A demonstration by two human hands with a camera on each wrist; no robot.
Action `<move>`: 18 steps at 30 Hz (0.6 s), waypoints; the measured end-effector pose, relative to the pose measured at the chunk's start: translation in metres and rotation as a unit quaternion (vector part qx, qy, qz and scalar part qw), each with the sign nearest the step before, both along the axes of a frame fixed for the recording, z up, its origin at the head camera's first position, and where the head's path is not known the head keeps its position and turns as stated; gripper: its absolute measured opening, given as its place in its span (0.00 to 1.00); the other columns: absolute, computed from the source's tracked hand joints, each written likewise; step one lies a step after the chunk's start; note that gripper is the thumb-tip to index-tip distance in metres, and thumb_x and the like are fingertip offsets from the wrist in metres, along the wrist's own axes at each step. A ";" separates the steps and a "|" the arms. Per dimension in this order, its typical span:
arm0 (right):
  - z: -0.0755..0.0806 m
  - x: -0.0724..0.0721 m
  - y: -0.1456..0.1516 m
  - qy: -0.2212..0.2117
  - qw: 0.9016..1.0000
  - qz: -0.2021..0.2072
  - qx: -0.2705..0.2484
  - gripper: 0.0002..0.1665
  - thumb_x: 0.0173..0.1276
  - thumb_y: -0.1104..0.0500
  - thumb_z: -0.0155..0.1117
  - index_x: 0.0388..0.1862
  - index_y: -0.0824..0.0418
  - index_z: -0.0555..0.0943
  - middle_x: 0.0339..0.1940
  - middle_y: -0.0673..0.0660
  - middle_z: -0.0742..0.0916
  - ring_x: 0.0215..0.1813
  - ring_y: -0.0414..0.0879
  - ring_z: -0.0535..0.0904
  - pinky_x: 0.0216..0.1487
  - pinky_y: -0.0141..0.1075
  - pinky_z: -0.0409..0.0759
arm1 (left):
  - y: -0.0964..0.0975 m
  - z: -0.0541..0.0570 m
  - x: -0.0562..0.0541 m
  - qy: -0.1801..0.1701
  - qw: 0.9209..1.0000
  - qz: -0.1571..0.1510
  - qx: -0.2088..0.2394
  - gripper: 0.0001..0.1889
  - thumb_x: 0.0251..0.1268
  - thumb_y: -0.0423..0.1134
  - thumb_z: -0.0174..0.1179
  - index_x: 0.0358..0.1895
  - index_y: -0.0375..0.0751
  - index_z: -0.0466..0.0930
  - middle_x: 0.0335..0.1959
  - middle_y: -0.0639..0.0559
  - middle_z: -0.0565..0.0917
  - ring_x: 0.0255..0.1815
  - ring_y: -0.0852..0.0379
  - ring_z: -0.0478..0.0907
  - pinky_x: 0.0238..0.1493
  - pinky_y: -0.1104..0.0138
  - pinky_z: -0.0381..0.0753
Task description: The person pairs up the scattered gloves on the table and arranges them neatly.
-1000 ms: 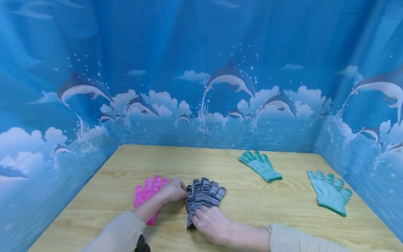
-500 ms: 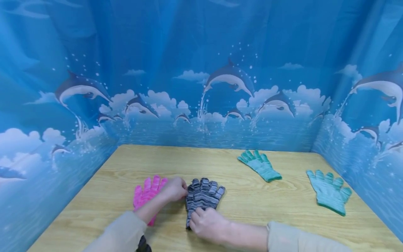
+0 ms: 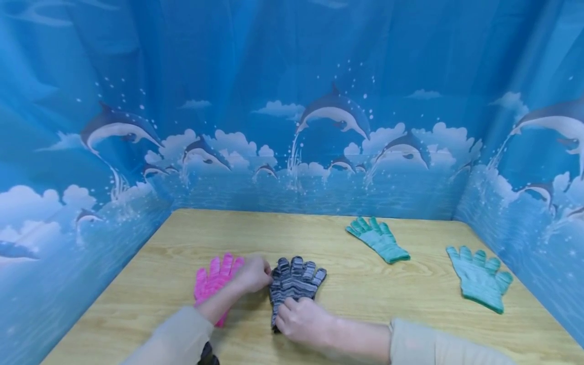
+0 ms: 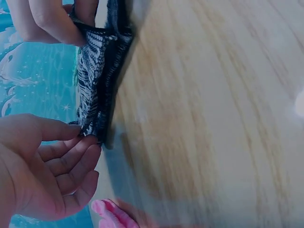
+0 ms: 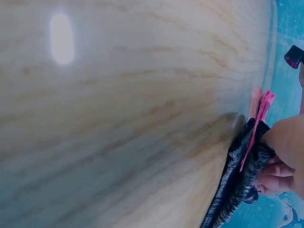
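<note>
A black-and-grey knitted glove (image 3: 294, 284) lies near the table's front, fingers pointing away from me. My left hand (image 3: 252, 275) pinches its left edge between thumb and fingertips, which the left wrist view shows close up at the glove edge (image 4: 92, 95). At the cuff, my right hand (image 3: 304, 320) grips the fabric with curled fingers; in the right wrist view the cuff (image 5: 256, 152) stands lifted, its layers apart. A pink glove (image 3: 212, 284) lies to the left, partly covered by my left forearm.
Two green gloves lie on the right of the wooden table (image 3: 191, 228): one green glove (image 3: 380, 241) towards the back, another green glove (image 3: 481, 279) near the right edge. A blue dolphin-print curtain (image 3: 292, 126) surrounds the table's back and sides.
My right hand has shifted slightly left along the grey glove's cuff. My left hand stays at the glove's left edge. The other gloves have not moved.
</note>
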State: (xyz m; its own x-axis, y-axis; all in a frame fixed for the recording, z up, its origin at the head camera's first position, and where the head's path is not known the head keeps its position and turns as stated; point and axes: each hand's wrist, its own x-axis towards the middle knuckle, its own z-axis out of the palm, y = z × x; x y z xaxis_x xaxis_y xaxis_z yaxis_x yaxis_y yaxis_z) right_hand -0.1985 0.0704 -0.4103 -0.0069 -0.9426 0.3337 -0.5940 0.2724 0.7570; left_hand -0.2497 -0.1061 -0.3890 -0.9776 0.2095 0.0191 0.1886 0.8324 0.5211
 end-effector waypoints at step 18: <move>-0.002 0.002 0.014 -0.229 0.972 -0.037 -0.034 0.07 0.49 0.57 0.66 0.23 0.54 0.75 0.24 0.46 0.75 0.28 0.40 0.73 0.22 0.30 0.68 | 0.002 -0.005 0.000 -0.026 0.999 0.012 -0.042 0.08 0.40 0.30 0.61 0.14 0.42 0.71 0.13 0.54 0.72 0.17 0.59 0.67 0.20 0.69 0.65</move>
